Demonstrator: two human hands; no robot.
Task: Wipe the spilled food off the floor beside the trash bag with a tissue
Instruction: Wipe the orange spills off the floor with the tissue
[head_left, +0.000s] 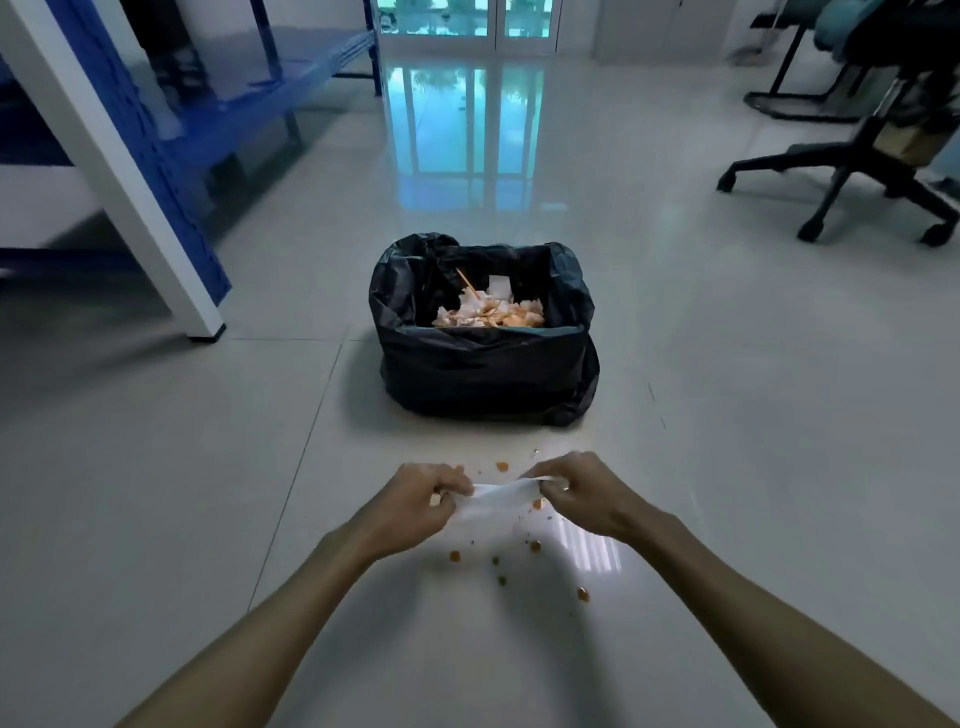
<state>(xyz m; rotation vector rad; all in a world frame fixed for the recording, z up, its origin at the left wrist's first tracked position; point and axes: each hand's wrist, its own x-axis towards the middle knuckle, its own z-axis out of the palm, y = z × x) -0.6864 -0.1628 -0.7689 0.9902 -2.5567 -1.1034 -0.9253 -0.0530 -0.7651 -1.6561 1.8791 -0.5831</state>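
Note:
A white tissue (496, 500) is stretched between my two hands just above the floor. My left hand (415, 501) pinches its left end and my right hand (579, 493) pinches its right end. Several small orange food crumbs (455, 556) lie scattered on the glossy white tiles around and below the tissue. Straight ahead stands an open black trash bag (483, 369) holding white tissues and orange food scraps.
A white post and a blue metal rack (171, 156) stand at the left. Black wheeled office chairs (852, 171) are at the right. A glass door (467, 21) is at the far end. Tiled floor (156, 467) stretches on both sides.

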